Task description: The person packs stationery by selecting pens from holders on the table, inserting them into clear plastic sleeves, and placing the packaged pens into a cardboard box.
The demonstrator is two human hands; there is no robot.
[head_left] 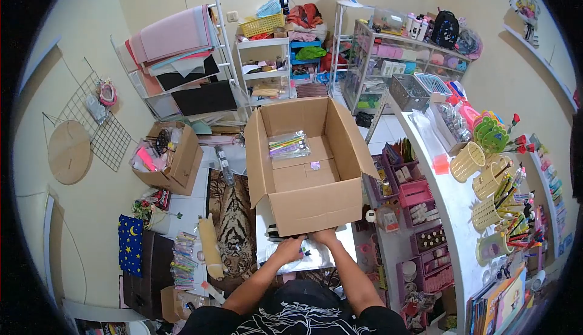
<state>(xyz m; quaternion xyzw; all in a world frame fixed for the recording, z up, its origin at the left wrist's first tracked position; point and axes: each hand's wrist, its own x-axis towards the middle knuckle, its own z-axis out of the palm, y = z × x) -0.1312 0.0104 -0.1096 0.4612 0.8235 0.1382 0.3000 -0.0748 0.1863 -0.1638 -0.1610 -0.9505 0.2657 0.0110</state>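
Note:
A large open cardboard box rests on a small white table, its flaps spread outward. Inside it lie a clear plastic packet of colourful pencil-like sticks and a small purple-and-white piece. My left hand is by the box's lower front edge, fingers curled inward over something too small to make out. Beside it my right hand reaches against the same edge, its fingertips hidden by the box. Small dark items lie on the tabletop left of my hands.
On the right, a long white counter holds cream baskets and pencils. Purple bins stand beneath it. A second filled carton sits on the left, near a tiger-patterned rug and a yellow roll.

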